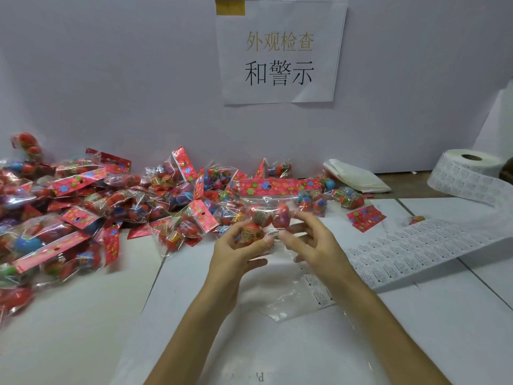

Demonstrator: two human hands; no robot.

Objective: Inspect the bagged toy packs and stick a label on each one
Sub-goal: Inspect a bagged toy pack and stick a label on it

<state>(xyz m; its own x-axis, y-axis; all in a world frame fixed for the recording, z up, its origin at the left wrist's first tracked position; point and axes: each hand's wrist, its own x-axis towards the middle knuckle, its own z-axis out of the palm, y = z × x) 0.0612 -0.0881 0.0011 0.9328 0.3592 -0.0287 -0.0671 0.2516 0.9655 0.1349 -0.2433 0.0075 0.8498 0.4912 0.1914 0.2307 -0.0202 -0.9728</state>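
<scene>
Pack [267, 201] held above desk [416, 329], clamped between both hands. Left fingers [231, 235] curled round lower toys from behind, thumb pressed on front; right fingers [304, 219] curled round bag's right side, thumb tip just beside left thumb. Small printed label [277, 236] at thumb tips, against bag's lower front. Red flowered header up top, clear of left hand [236, 257] and right hand [315, 244]. Below hands, flat on desk, clear empty bag [294, 301]. To right, label strip [402, 254] running back to roll [466, 169]. To left, pile [83, 207] of like packs against wall. Above, paper sign [280, 51] on wall.
</scene>
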